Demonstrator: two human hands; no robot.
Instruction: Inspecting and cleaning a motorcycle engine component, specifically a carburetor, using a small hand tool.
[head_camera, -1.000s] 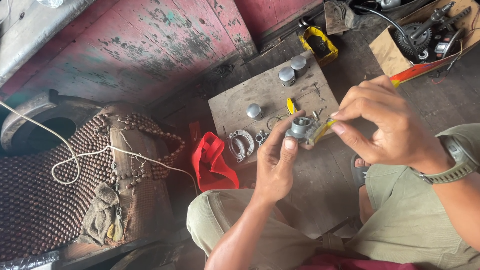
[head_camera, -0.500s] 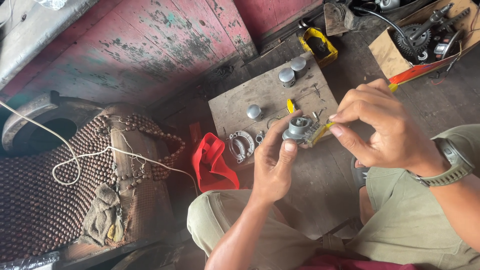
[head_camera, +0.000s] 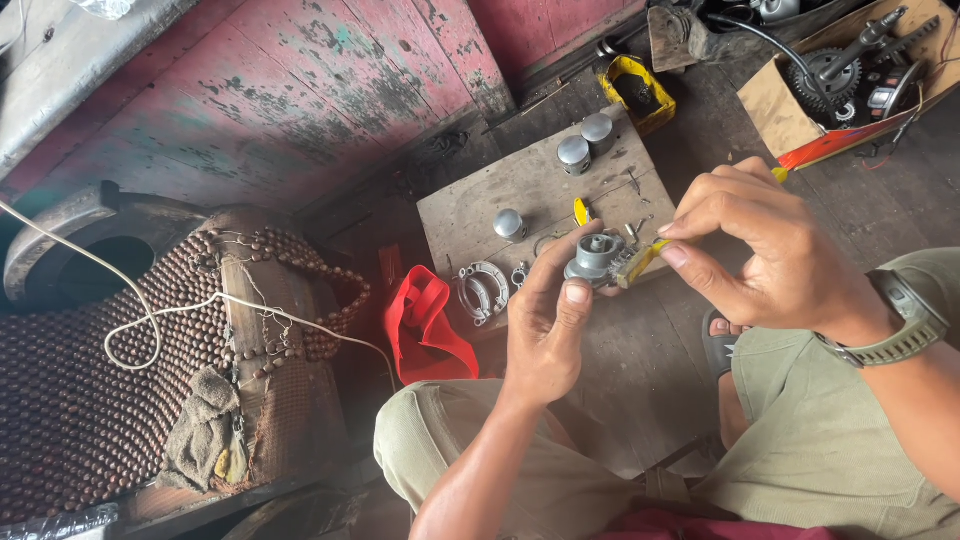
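My left hand (head_camera: 548, 322) grips a small grey metal engine part (head_camera: 596, 257) with a round boss on top, thumb pressed on its near side. My right hand (head_camera: 770, 250) pinches a slim yellow tool (head_camera: 640, 264) whose tip rests against the right side of that part. Both hands hover above the near edge of a worn wooden board (head_camera: 545, 195) lying on the floor. My knees in olive trousers are below the hands.
On the board lie three grey metal caps (head_camera: 574, 151), a yellow-handled tool (head_camera: 580, 211) and a metal ring piece (head_camera: 480, 291). A red strap (head_camera: 427, 325) lies left of it. A beaded seat cover with white cord (head_camera: 150, 350) fills the left. A cardboard box of gears (head_camera: 850, 70) sits top right.
The hands and the grey part have stayed almost in place; the right fingers shifted slightly on the yellow tool.
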